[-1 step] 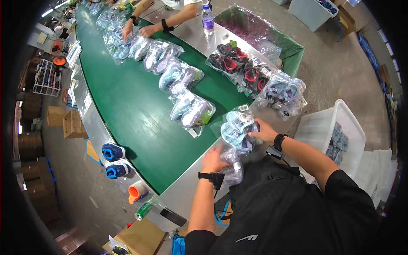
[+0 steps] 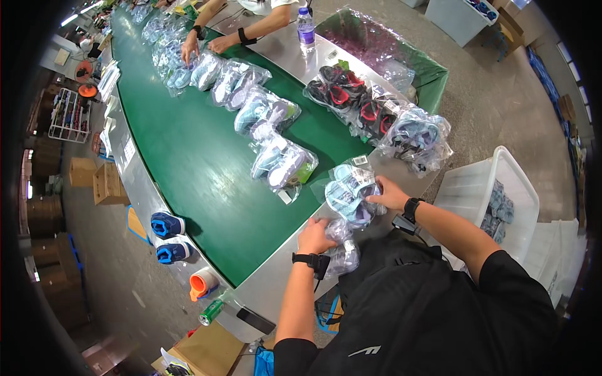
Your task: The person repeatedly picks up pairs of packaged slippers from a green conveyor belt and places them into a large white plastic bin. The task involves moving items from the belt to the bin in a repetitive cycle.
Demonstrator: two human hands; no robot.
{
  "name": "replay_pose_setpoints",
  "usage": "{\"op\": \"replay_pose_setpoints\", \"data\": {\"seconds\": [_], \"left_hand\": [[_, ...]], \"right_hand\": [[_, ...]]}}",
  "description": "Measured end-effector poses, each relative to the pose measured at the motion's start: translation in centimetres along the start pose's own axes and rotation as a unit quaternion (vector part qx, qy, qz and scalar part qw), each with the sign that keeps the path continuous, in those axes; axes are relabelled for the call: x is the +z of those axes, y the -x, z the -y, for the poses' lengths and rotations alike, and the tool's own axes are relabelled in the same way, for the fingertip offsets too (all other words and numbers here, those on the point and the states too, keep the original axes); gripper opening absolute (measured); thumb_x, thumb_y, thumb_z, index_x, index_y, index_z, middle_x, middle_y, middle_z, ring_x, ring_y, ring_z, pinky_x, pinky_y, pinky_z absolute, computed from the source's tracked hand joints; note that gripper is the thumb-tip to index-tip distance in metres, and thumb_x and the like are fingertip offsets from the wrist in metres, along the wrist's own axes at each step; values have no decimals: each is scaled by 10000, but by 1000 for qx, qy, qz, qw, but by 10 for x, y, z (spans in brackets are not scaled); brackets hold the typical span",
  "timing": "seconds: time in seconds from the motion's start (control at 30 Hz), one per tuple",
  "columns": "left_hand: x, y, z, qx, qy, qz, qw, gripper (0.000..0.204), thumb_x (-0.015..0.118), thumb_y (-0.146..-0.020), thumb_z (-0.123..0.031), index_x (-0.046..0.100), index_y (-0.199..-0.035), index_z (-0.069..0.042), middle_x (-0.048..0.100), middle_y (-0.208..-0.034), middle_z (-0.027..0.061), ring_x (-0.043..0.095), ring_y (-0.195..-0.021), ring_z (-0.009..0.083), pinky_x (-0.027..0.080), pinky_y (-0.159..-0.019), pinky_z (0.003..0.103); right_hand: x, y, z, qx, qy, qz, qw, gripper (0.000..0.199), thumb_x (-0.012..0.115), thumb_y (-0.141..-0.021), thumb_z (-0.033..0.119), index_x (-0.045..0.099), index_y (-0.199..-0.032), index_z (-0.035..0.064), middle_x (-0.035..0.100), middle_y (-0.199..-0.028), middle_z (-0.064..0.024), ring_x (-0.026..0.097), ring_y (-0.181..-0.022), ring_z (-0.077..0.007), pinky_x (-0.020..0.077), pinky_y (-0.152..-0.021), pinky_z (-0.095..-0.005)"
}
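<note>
At the steel edge of the table, a pair of light-blue children's shoes (image 2: 343,191) lies in a clear plastic bag. My right hand (image 2: 390,194) grips the bag's right side, thumb and fingers closed on the shoes. Close to my body, my left hand (image 2: 315,237) is bent around a second clear plastic bag (image 2: 343,254), whose greyish-lilac contents are hard to make out. The left fingertips are partly hidden by the plastic. Beyond my hands, bagged light-blue and lilac shoes (image 2: 285,164) lie in a line on the green belt (image 2: 207,182).
Bagged black-and-red shoes (image 2: 354,103) lie along the right ledge, near a water bottle (image 2: 306,30). A co-worker's hands (image 2: 204,47) touch bags farther up. Blue shoes (image 2: 168,224), an orange cup (image 2: 202,284), a green can (image 2: 211,311) and a phone (image 2: 256,319) line the left side. A white bin (image 2: 520,182) stands right.
The co-worker's hands have shifted slightly. The bag under my left hand has moved a little; my own hands stay almost in place.
</note>
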State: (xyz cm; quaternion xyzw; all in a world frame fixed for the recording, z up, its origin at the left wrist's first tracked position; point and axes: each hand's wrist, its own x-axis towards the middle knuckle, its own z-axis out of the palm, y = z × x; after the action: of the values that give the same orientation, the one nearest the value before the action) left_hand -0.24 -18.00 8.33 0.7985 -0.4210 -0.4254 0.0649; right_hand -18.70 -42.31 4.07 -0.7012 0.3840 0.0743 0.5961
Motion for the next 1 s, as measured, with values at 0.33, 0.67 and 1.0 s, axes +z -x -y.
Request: {"op": "replay_pose_setpoints", "data": {"seconds": [0.33, 0.67, 1.0], "left_hand": [[16, 82, 13, 52, 161, -320, 932, 578, 750, -628, 37, 565, -1163, -77, 473, -1159, 162, 575, -1011, 361, 532, -817, 408], [92, 143, 26, -119, 741, -232, 619, 470, 579, -972, -229, 385, -1386, -124, 420, -1352, 117, 579, -1120, 296, 531, -899, 472], [58, 84, -55, -161, 581, -285, 745, 1083, 824, -757, -107, 79, -1542, -82, 380, -1340, 235, 493, -1150, 279, 494, -886, 381]], "right_hand": [[-16, 16, -2, 73, -121, 72, 987, 580, 726, -763, 195, 511, -1268, 5, 608, -1093, -78, 570, -980, -161, 477, -839, -315], [-2, 17, -24, 35, -119, 117, 985, 543, 696, -782, 170, 525, -1269, 0, 619, -1140, -83, 576, -1019, -164, 468, -892, -313], [32, 33, 9, -127, 71, 174, 974, 609, 728, -691, 307, 589, -1191, -10, 641, -1134, -213, 609, -1047, -318, 472, -896, -371]]}}
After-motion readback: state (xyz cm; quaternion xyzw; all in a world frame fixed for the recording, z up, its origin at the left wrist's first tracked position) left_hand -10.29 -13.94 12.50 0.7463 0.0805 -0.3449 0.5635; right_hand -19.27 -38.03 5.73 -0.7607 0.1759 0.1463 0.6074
